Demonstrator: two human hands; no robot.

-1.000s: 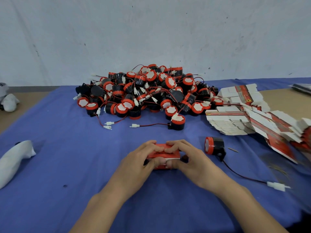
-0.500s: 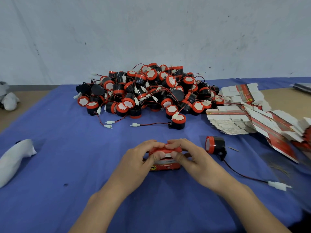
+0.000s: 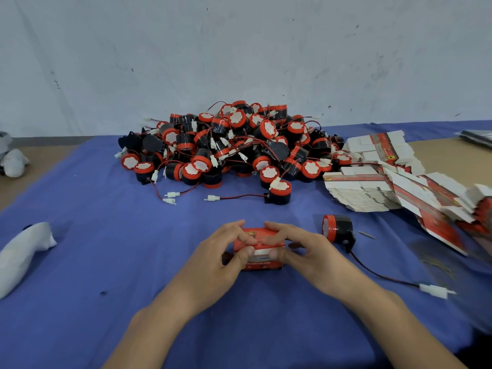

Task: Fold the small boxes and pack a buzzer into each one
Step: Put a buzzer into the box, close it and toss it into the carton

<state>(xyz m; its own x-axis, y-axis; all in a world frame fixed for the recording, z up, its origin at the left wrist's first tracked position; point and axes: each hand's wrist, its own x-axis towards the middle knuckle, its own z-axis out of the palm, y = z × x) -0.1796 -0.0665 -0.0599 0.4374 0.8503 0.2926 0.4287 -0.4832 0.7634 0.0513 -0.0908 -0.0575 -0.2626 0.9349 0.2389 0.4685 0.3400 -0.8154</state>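
Both hands grasp a small red box (image 3: 263,264) that sits on the blue cloth (image 3: 87,243) near the front middle of the table. The left hand (image 3: 217,262) curls round the box's left end, thumb on the front face and fingers over the top. The right hand (image 3: 315,255) curls round the right end in the same way, so the fingertips of the two hands nearly meet on top. The box looks folded into shape; whether its ends are closed cannot be told, since the hands cover them. Just right of the right hand a single buzzer (image 3: 337,230) lies on its side, red face toward the box, and its wire trails toward the near right to a white plug (image 3: 434,291). Farther back a big pile of buzzers (image 3: 229,145) lies against the wall, with one stray buzzer (image 3: 279,192) in front of it. To the right of the pile a slumped stack of flat boxes (image 3: 372,190) spreads toward the table's edge. At the left edge lies a white bundle (image 3: 22,253).
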